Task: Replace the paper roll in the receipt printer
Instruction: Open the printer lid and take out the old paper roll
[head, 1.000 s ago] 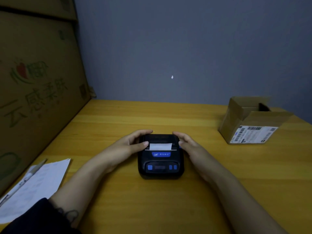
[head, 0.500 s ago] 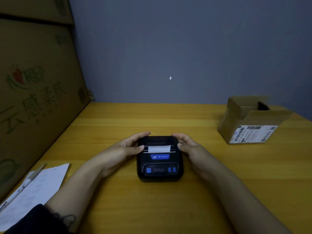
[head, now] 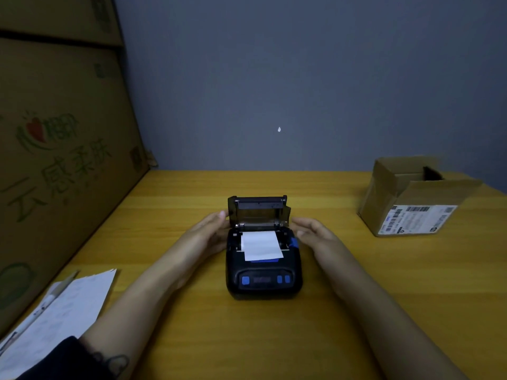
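Your receipt printer sits mid-table with its lid flipped up and the paper roll in the bay, loose tail draped over the front; your left hand rests open against the printer's left side, and your right hand hovers open just off the right side, neither holding anything. Main risk, I'd guess, is yanking the tail so the roll unspools, or knocking that upright lid shut as you reach in. Nothing really blocks you: the open cardboard box is well off right, and the papers with a pen sit near left.
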